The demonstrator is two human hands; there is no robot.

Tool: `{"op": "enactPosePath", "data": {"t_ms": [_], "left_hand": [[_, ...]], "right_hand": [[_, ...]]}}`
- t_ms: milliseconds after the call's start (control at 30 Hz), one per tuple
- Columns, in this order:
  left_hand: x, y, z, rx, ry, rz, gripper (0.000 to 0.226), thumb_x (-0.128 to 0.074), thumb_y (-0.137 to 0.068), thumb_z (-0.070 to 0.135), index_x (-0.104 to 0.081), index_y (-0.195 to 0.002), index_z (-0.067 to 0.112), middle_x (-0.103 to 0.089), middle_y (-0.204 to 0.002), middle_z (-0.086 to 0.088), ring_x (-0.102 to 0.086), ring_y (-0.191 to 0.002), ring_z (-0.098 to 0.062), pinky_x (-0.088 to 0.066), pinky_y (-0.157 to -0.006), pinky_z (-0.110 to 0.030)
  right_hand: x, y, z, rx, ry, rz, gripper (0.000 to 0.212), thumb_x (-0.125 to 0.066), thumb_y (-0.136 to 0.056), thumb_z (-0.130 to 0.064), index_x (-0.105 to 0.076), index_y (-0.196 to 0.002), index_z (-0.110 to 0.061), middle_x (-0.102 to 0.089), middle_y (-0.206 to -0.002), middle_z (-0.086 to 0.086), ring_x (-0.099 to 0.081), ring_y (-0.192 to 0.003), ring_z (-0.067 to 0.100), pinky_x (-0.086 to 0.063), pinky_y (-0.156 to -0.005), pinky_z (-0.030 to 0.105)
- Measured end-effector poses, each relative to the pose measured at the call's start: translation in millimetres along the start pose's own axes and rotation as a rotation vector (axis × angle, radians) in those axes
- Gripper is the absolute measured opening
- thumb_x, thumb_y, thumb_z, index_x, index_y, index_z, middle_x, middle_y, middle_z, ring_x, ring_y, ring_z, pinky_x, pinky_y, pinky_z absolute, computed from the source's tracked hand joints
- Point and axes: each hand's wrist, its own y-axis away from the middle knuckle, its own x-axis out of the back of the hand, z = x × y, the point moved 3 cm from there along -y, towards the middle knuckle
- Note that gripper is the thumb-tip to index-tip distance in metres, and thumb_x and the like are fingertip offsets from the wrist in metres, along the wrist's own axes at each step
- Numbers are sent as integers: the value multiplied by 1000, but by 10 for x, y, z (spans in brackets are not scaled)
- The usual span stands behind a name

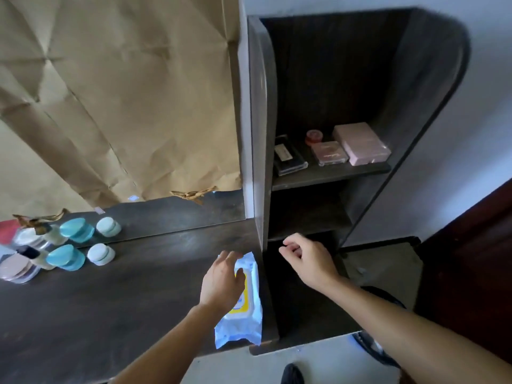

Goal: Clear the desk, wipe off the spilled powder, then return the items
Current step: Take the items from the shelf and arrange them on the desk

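A white and blue pack of wet wipes [243,320] with a yellow label lies at the right edge of the dark desk [116,309]. My left hand [221,281] rests on the pack's upper half, fingers spread and relaxed. My right hand [307,261] hovers in front of the dark shelf unit's lower opening, its fingers loosely curled and holding nothing. At the desk's far left stand a teal jar [66,257], a small pale jar [101,254], a pump bottle [37,256] and pink compacts [15,268].
A mirror covered with brown paper [119,101] stands behind the desk. The shelf unit [329,173] holds a pink box [361,144], a pink palette [328,153], a red jar [314,136] and a black case [288,159]. A dark door [476,273] is at the right.
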Motion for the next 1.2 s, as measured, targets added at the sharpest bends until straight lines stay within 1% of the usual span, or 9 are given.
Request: {"op": "enactPosePath", "data": {"t_ms": [200,333,533,633,733,867,967,1067,1200], "left_hand": [[373,-104,873,-402,44,148,29,-55,-83,8,-63,-110,13,-60,-99,-2,-61,-85,-25,-47,-65,-31],[510,-210,1419,-596,-29,276,30,-58,-79,10,-62,-109,9,-58,-103,-6,-58,-91,-27,-52,-70,-36],[584,-717,2033,-484,-338,238,60,-50,-92,34,-32,-143,8,-27,-150,-16,-27,-138,-33,-28,-112,-39],[482,-988,2070,-282,-485,147,78,-45,-93,48,-12,-149,4,-7,-157,-22,-4,-146,-35,-12,-118,-43],[343,-1041,2045,-233,-608,167,89,-44,-91,55,-7,-150,0,-7,-156,-26,-3,-146,-37,-6,-119,-47],[267,-889,1944,-240,-707,234,78,-60,-82,31,-27,-144,-3,-31,-146,-28,-28,-138,-39,-25,-115,-46],[279,-751,1893,-384,-646,415,49,-47,-74,14,-60,-119,1,-62,-111,-18,-59,-99,-34,-50,-85,-41],[326,-626,1871,-487,-547,530,34,-47,-75,8,-66,-103,6,-63,-95,-10,-58,-80,-30,-49,-70,-38],[359,-486,1800,-590,-495,593,32,-60,-76,3,-66,-108,4,-66,-105,-12,-59,-88,-30,-46,-77,-38]], "right_hand": [[1080,-101,-221,263,61,431,9,-69,-83,-21,-67,-91,-17,-65,-77,-11,-58,-69,-3,-48,-61,22],[1624,-321,-322,350,292,611,19,-69,-81,-18,-64,-99,-12,-63,-98,1,-55,-96,20,-48,-71,31],[2065,-929,-326,220,531,438,45,-59,-88,-40,-52,-126,-16,-52,-130,5,-44,-121,27,-45,-92,43],[2072,-1112,-358,359,554,288,51,-55,-88,-47,-48,-131,-21,-49,-134,-1,-42,-124,22,-39,-96,39],[1995,-1293,-358,447,627,98,63,-51,-86,-58,-44,-137,-21,-44,-143,0,-35,-134,20,-31,-107,40],[1897,-1464,-232,474,710,-82,74,-48,-80,-70,-42,-138,-25,-39,-148,-1,-26,-140,19,-27,-109,43],[1910,-1505,-174,510,700,-89,73,-50,-79,-71,-43,-138,-27,-39,-148,0,-21,-142,17,-25,-108,43],[1943,-1524,-169,542,649,-63,68,-55,-78,-68,-50,-133,-28,-46,-143,3,-27,-139,18,-28,-107,41],[1959,-1480,-167,591,584,25,62,-61,-71,-70,-62,-116,-28,-59,-126,0,-40,-131,18,-33,-102,40]]}}
